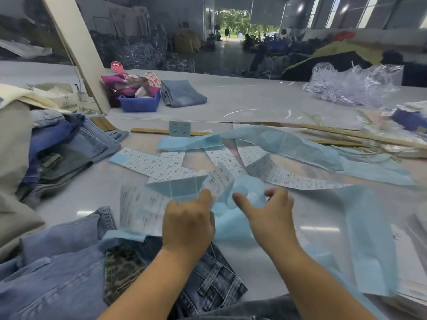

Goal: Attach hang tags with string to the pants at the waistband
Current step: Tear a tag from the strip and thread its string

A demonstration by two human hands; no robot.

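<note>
Long strips of white printed labels on light blue backing (pixel 286 144) lie tangled across the middle of the table. My left hand (pixel 188 224) pinches one blurred label strip (pixel 217 181) between thumb and fingers, lifted off the table. My right hand (pixel 268 211) is just to its right with thumb and fingers spread around a bunched piece of blue backing (pixel 248 192); whether it grips it is unclear. Blue jeans (pixel 69 269) lie under my forearms at the near edge, with a darker pair's waistband and belt loops (pixel 217 282) showing.
A heap of folded jeans (pixel 76 144) sits at the left. Wooden rulers (pixel 161 131) lie behind the strips. A blue bin (pixel 141 103), folded jeans (pixel 182 93) and a clear bag of white tags (pixel 353 86) stand farther back.
</note>
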